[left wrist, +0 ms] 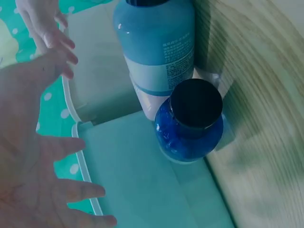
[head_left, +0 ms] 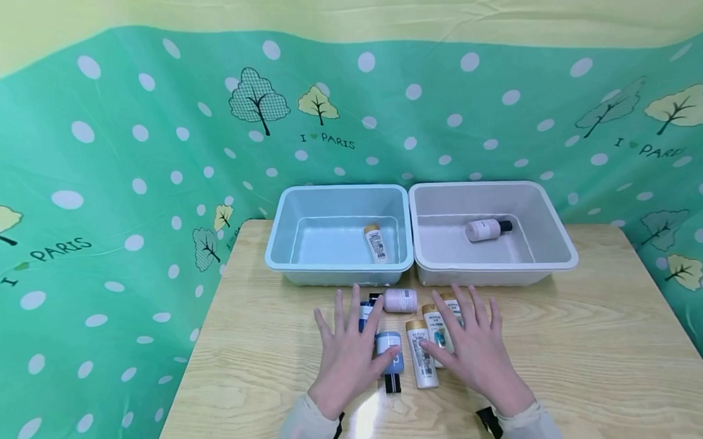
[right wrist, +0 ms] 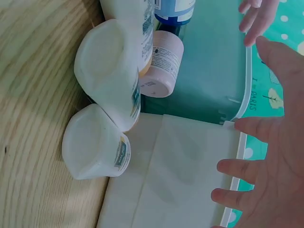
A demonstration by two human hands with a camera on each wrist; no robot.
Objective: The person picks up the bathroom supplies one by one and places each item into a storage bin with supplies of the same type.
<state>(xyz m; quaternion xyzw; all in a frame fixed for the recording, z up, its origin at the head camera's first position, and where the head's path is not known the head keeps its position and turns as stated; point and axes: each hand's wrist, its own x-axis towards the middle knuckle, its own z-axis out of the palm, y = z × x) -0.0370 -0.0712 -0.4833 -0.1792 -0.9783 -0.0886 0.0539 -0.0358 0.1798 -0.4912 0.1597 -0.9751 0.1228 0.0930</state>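
Observation:
My left hand (head_left: 350,355) is spread with straight fingers above a light blue bottle (head_left: 389,344) with a black cap and a dark blue bottle (head_left: 364,311), holding neither. My right hand (head_left: 481,357) is likewise spread, over three white bottles with gold caps: a near one (head_left: 422,365), a middle one (head_left: 432,318) and a far one (head_left: 450,302) partly covered by the fingers. A pale pink bottle (head_left: 401,300) with a black cap lies on its side between the hands and the bins. In the right wrist view the white bottle bases (right wrist: 102,54) show below the palm.
Behind the bottles stand a light blue bin (head_left: 336,266) with one white bottle (head_left: 377,244) inside and a grey bin (head_left: 492,266) with a pale pink bottle (head_left: 484,230). Both rest on a wooden table (head_left: 611,339). A green dotted cloth (head_left: 383,115) hangs behind.

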